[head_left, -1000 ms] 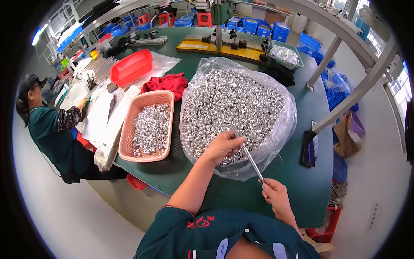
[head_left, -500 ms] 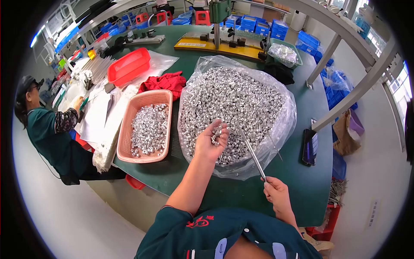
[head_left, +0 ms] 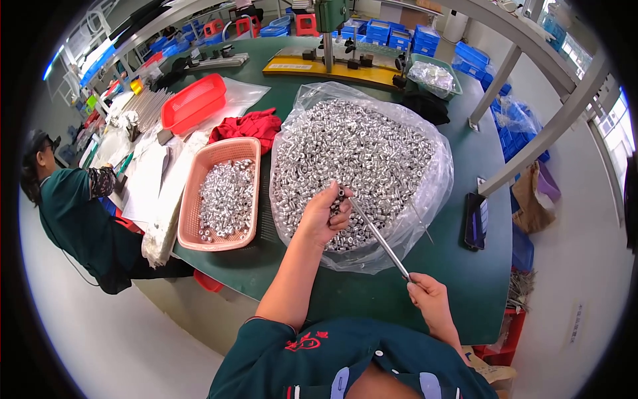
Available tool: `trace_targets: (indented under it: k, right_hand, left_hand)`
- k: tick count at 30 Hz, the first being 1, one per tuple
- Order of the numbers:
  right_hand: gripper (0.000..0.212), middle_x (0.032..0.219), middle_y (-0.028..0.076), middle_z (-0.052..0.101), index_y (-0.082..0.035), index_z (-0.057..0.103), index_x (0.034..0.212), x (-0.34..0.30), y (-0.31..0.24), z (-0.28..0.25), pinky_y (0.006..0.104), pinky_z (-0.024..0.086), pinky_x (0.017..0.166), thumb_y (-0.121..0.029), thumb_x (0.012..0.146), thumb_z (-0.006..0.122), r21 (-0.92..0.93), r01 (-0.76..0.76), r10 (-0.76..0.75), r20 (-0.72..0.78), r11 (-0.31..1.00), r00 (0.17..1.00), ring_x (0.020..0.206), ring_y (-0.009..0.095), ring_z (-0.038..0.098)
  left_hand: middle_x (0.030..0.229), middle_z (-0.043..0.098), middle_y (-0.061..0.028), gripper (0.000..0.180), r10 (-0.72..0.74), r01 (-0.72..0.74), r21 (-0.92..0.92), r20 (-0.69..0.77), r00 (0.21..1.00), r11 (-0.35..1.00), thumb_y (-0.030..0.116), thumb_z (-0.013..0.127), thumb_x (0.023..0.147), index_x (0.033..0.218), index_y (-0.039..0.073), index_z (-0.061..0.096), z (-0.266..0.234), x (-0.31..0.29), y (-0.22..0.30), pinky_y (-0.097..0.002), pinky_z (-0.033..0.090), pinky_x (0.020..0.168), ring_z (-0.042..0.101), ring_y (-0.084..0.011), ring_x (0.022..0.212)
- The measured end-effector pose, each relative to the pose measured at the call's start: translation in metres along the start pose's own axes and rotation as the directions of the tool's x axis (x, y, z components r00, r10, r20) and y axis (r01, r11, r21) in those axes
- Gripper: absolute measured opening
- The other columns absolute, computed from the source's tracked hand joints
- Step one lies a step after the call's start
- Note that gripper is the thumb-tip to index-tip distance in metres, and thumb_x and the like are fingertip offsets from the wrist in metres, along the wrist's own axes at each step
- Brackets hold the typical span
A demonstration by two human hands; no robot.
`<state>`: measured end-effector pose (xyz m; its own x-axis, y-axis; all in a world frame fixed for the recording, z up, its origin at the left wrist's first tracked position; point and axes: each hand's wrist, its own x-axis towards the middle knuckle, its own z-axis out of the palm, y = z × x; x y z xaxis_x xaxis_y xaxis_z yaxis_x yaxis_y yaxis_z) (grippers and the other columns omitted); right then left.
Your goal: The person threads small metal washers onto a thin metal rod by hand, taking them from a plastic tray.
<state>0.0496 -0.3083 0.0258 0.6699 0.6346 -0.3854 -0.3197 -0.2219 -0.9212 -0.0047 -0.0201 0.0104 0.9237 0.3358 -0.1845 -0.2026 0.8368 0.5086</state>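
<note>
My left hand (head_left: 325,216) is curled around several small silver metal sleeves (head_left: 341,193), its thumb and forefinger at the uppermost one. My right hand (head_left: 428,296) grips the lower end of a slim metal rod (head_left: 380,239). The rod slants up and to the left, and its far tip meets the sleeves at my left fingers; whether it has entered one I cannot tell. Beneath both lies a big clear plastic bag (head_left: 438,189), spread wide and heaped with loose sleeves (head_left: 359,146). To its left a pink plastic basket (head_left: 185,213) holds more sleeves.
Beyond the basket are a red cloth (head_left: 244,130) and a red tray (head_left: 194,103). A yellow-based fixture (head_left: 319,66) stands at the back, near a green basket (head_left: 433,76). A thin rod (head_left: 420,223) lies on the bag; a phone (head_left: 475,221) rests right. A co-worker (head_left: 76,206) sits left.
The rod's tip has swung down and left to the sleeves in my left hand. My left fingers have closed further, turning the sleeves toward the rod.
</note>
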Motion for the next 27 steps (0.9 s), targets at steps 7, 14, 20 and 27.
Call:
trace_targets:
  k: [7, 14, 20, 27]
  right_hand:
    - [0.021, 0.069, -0.002, 0.054, 0.004, 0.061, 0.104, 0.001, 0.005, -0.006, 0.0185, 0.036, 0.053, -0.003, 0.084, 0.059, -0.126, 0.097, -0.103, -0.04, 0.987, 0.994, 0.059, 0.004, 0.046]
    - [0.022, 0.07, -0.001, 0.056, 0.002, 0.062, 0.102, 0.003, -0.008, -0.002, 0.0191, 0.039, 0.055, -0.001, 0.081, 0.061, -0.718, 0.446, -0.627, 0.017, 0.535, 0.779, 0.061, 0.005, 0.05]
    - [0.022, 0.068, -0.002, 0.055, 0.003, 0.061, 0.103, 0.009, 0.013, 0.002, 0.0182, 0.037, 0.053, -0.001, 0.081, 0.061, -0.224, 0.198, -0.221, -0.082, 0.954, 0.972, 0.058, 0.004, 0.047]
    - [0.023, 0.067, -0.002, 0.054, 0.003, 0.06, 0.104, 0.01, 0.014, 0.0, 0.0175, 0.035, 0.052, 0.0, 0.082, 0.061, -0.119, 0.156, -0.164, -0.055, 0.98, 0.985, 0.057, 0.003, 0.046]
  left_hand:
    - [0.061, 0.047, -0.0023, 0.031, 0.021, -0.02, 0.303, 0.0, 1.0, 0.953, 0.033, 0.048, 0.093, 0.09, 0.003, 0.055, 0.004, -0.001, 0.001, -0.0194, 0.022, 0.037, 0.031, -0.0062, 0.041]
    - [0.058, 0.045, 0.0005, 0.033, 0.126, -0.078, 0.707, -0.016, 0.992, 0.703, 0.031, 0.049, 0.093, 0.085, 0.001, 0.057, 0.005, 0.0, -0.002, -0.0194, 0.021, 0.038, 0.028, -0.004, 0.04]
    - [0.059, 0.044, -0.0025, 0.051, -0.065, 0.064, 0.165, 0.003, 0.998, 0.984, 0.041, 0.032, 0.097, 0.101, -0.004, 0.056, 0.002, 0.0, -0.001, -0.0221, 0.023, 0.038, 0.026, -0.008, 0.038]
    - [0.057, 0.044, -0.0022, 0.049, -0.103, 0.099, 0.05, 0.082, 0.991, 0.994, 0.038, 0.034, 0.096, 0.102, -0.006, 0.056, -0.001, -0.001, 0.002, -0.0212, 0.021, 0.036, 0.027, -0.0071, 0.037]
